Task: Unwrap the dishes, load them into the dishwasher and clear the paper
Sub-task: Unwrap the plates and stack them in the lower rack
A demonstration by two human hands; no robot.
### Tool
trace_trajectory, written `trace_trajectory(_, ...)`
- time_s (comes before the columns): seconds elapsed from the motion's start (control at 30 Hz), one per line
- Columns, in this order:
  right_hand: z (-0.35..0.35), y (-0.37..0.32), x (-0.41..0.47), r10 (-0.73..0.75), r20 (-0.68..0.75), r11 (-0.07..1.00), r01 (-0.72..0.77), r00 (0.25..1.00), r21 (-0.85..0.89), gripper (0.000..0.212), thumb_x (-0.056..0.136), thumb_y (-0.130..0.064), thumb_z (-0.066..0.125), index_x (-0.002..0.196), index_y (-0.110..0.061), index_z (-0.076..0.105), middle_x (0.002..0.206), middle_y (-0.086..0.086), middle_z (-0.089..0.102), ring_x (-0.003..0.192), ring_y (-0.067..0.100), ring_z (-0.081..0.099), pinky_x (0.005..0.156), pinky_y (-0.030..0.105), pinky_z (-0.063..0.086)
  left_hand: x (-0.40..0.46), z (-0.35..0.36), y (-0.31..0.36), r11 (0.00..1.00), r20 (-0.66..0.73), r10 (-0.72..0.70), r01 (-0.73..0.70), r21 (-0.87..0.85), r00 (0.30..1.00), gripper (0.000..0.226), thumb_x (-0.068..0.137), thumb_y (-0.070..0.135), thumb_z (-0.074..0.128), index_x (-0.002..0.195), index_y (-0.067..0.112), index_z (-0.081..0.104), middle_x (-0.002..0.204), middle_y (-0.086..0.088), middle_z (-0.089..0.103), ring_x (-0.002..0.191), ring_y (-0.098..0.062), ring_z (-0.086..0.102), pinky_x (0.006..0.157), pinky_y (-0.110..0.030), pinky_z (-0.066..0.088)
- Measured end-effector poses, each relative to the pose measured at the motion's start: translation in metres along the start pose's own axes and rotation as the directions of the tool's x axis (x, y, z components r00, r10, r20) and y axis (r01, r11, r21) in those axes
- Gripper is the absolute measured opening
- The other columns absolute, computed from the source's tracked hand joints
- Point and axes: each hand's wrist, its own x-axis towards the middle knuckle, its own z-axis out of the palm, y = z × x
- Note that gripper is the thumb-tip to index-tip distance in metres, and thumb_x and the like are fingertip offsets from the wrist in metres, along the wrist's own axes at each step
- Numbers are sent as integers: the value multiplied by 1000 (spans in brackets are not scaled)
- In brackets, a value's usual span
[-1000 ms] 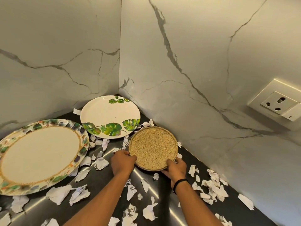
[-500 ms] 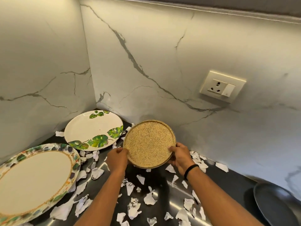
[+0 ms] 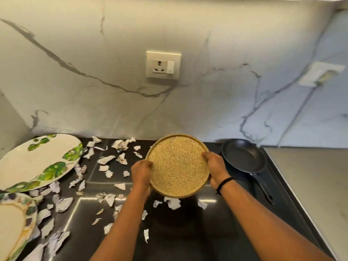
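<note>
A round speckled tan plate (image 3: 177,164) is held above the black countertop (image 3: 197,232), tilted toward me. My left hand (image 3: 141,174) grips its left rim and my right hand (image 3: 215,170), with a black wristband, grips its right rim. A white plate with green leaves (image 3: 37,161) lies at the left. A large plate with a floral border (image 3: 13,223) sits at the lower left. Several torn white paper scraps (image 3: 105,160) are scattered over the counter between the plates and under my arms.
A black frying pan (image 3: 243,156) rests on the counter just right of my right hand, handle pointing toward me. A marble wall with a socket (image 3: 163,65) stands behind. A light counter surface (image 3: 310,181) lies at the far right.
Both hands have lifted the speckled plate off the counter and carried it to the right, away from the two large plates. The view has swung right, bringing the frying pan in.
</note>
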Motion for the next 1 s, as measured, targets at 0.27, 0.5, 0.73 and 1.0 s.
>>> trace_trajectory(0.27,-131,27,-62,-68,-214,987,97,974,126,39,101,-34,57,103,4,68,107,25,70,102,41,67,93,57,54,-76,73,-57,991,223,-52,23,129,974,11,89,4,54,82,9,62,90,-14,59,90,-30,56,77,-45,46)
trace_trajectory(0.5,-266,77,-142,-41,-416,965,144,908,218,42,103,-33,54,107,6,67,99,16,71,92,31,67,86,47,54,-201,134,-109,968,396,-90,-14,251,914,9,92,10,55,92,9,64,93,-10,62,95,-29,58,87,-49,50)
trace_trajectory(0.73,-385,121,-227,32,-557,957,136,830,257,33,104,-35,51,109,-10,71,108,6,73,102,23,67,82,35,51,-318,181,-188,938,575,-194,-22,346,795,20,100,29,54,107,12,61,111,-14,68,101,-30,65,96,-51,51)
trace_trajectory(1.0,-500,175,-319,132,-739,896,239,661,374,37,103,-38,52,118,-8,67,122,11,67,120,32,59,111,50,40,-420,241,-266,823,689,-364,-130,553,627,34,95,35,59,123,15,60,117,-10,69,105,-29,66,93,-46,53)
